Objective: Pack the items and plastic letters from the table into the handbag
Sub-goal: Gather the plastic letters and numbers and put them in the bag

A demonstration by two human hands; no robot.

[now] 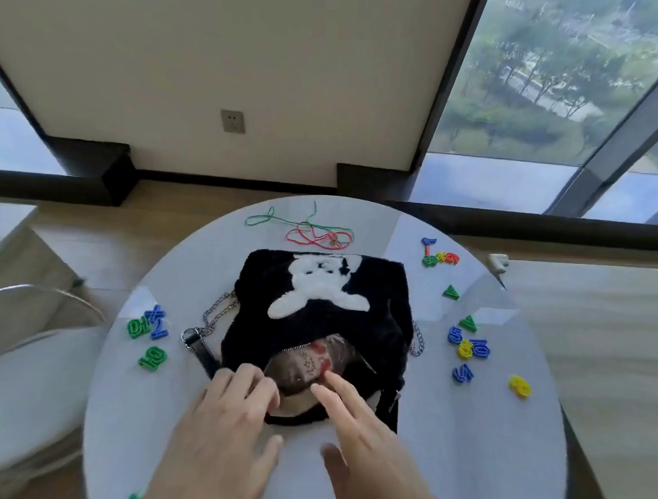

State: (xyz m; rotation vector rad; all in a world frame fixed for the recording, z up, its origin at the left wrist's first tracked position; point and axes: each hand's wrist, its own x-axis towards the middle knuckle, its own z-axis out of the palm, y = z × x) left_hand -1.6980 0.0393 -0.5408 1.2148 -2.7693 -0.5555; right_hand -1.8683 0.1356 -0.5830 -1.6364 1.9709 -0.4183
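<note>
Handbag (pixel 320 305), black and furry with a white figure on it, lies flat at the middle of the round table (pixel 443 458), its unzipped mouth facing the person and its long axis running left to right. Left hand (pixel 224 428) curls its fingers on the near rim; right hand (pixel 354 433), fingers spread, touches a clear packet (pixel 308 364) in the opening, gripping nothing. Plastic letters (pixel 466 347) lie on both sides, cords (pixel 309 230) beyond.

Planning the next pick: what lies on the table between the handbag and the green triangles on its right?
In the head view, only bare table lies between the handbag and the green triangles; the bag's chain hangs lower down.
</note>
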